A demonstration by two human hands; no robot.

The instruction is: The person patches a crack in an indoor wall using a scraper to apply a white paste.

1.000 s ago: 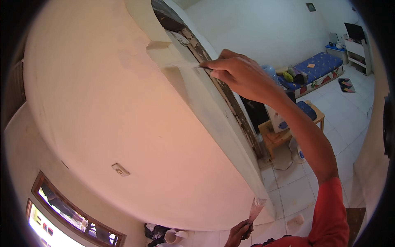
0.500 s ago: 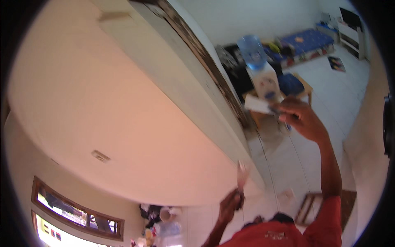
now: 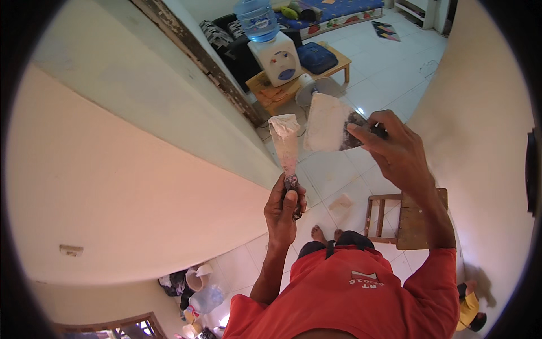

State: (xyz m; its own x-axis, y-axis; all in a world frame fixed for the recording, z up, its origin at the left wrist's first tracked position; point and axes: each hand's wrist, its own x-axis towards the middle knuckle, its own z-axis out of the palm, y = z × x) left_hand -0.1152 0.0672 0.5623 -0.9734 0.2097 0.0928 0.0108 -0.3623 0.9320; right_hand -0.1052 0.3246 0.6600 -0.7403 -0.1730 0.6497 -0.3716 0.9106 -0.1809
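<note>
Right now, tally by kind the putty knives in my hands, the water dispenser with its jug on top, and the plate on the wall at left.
Putty knives: 2, the narrow putty knife in your left hand, the wide putty knife in your right hand
Water dispenser: 1
Blue jug: 1
Wall plate: 1
Total: 5

White-tipped scraper (image 3: 287,150) in the left hand (image 3: 281,213), dark-mottled white blade (image 3: 327,124) in the right (image 3: 402,151), red shirt (image 3: 339,294) below both!
</note>
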